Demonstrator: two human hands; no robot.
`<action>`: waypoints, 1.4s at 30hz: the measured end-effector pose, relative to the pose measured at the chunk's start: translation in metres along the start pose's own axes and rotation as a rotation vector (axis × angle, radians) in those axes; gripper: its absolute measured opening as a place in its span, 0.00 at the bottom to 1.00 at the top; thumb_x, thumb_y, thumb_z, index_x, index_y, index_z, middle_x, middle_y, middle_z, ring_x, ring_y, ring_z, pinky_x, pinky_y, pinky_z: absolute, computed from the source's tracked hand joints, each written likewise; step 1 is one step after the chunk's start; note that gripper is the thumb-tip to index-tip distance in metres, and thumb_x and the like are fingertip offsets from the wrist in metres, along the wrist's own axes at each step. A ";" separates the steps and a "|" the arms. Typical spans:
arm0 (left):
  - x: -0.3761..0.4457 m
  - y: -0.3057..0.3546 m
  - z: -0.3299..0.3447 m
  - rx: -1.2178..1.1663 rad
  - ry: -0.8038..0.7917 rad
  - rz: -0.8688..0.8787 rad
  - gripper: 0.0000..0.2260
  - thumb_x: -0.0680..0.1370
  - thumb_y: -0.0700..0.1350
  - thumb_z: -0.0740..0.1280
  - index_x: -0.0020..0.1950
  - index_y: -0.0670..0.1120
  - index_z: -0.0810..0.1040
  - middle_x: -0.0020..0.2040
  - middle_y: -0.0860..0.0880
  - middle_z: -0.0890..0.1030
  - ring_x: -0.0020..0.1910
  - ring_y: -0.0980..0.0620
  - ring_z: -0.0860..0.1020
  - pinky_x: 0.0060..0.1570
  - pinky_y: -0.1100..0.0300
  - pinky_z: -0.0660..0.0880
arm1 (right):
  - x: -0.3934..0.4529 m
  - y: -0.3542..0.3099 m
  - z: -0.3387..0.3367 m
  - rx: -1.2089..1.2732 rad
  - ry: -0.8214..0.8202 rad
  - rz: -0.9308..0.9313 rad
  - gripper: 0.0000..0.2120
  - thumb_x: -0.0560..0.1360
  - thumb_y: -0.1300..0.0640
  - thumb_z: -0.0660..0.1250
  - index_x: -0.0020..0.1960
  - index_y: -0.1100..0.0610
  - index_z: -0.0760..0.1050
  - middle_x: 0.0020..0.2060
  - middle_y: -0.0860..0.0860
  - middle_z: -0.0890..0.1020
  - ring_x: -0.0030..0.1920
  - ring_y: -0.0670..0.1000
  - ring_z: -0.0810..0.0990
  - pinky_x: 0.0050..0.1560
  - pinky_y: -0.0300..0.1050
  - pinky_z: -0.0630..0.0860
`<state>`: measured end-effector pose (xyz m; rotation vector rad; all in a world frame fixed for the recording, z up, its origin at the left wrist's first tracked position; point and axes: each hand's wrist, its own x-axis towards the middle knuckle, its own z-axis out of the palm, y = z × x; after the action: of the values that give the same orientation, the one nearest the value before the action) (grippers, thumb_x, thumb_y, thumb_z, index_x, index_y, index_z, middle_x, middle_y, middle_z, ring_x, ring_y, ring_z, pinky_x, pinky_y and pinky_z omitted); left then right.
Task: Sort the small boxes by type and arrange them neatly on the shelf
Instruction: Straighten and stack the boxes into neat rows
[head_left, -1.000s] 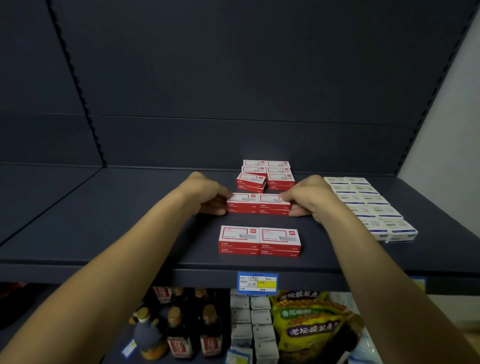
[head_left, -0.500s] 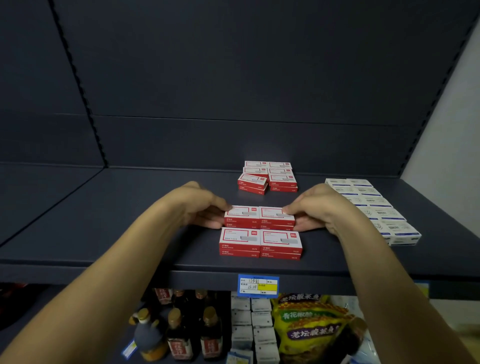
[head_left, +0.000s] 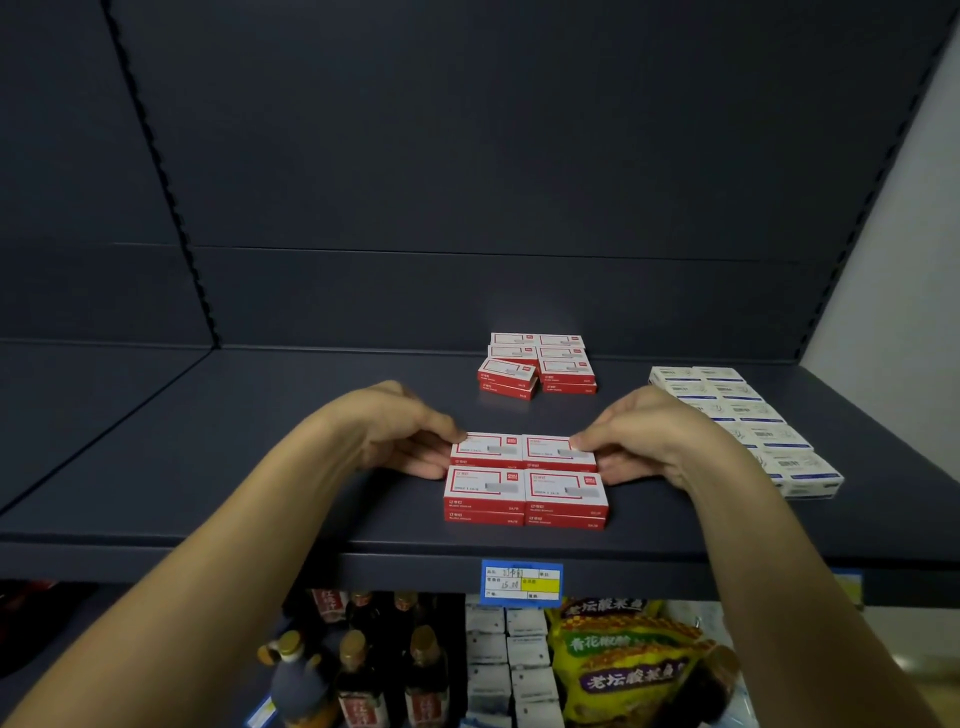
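On the dark shelf (head_left: 208, 467), a pair of red and white boxes (head_left: 522, 451) lies side by side, directly behind a front pair of red boxes (head_left: 524, 496) stacked two high. My left hand (head_left: 400, 431) grips the left end of the rear pair and my right hand (head_left: 644, 436) grips its right end. More red boxes (head_left: 537, 364) sit stacked near the back wall, one stack askew. A double row of white and blue boxes (head_left: 748, 421) runs along the right side.
The shelf's front lip carries a blue and yellow price tag (head_left: 522, 582). Below it stand dark sauce bottles (head_left: 358, 670), small white packs (head_left: 511, 660) and a yellow-green food bag (head_left: 628, 660). A pale wall (head_left: 893, 208) bounds the right side.
Both hands have drawn the pair of red boxes forward from mid-shelf until it sits right behind the front pair.
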<state>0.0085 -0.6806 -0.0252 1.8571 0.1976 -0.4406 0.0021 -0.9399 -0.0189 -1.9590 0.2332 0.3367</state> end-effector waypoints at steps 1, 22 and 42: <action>0.000 0.000 0.000 0.002 -0.004 0.001 0.10 0.74 0.35 0.74 0.54 0.32 0.82 0.46 0.37 0.86 0.39 0.45 0.85 0.41 0.54 0.84 | 0.000 0.000 0.000 -0.002 0.000 -0.002 0.14 0.72 0.66 0.75 0.55 0.67 0.77 0.39 0.60 0.87 0.39 0.56 0.87 0.42 0.50 0.85; 0.069 0.023 -0.004 0.495 0.410 0.392 0.13 0.75 0.49 0.76 0.57 0.46 0.82 0.53 0.50 0.83 0.50 0.53 0.80 0.53 0.60 0.77 | 0.063 -0.013 -0.009 -0.364 0.480 -0.387 0.23 0.69 0.54 0.78 0.62 0.54 0.76 0.52 0.51 0.83 0.50 0.50 0.80 0.52 0.42 0.75; 0.104 0.008 0.031 0.551 0.499 0.626 0.14 0.71 0.53 0.79 0.50 0.47 0.83 0.44 0.54 0.84 0.43 0.58 0.81 0.48 0.60 0.80 | 0.099 0.012 -0.001 -0.414 0.456 -0.508 0.15 0.70 0.59 0.79 0.55 0.56 0.79 0.54 0.52 0.83 0.49 0.49 0.83 0.55 0.42 0.79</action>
<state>0.1005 -0.7207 -0.0672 2.4095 -0.1981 0.4543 0.0921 -0.9464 -0.0623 -2.3986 -0.0574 -0.4318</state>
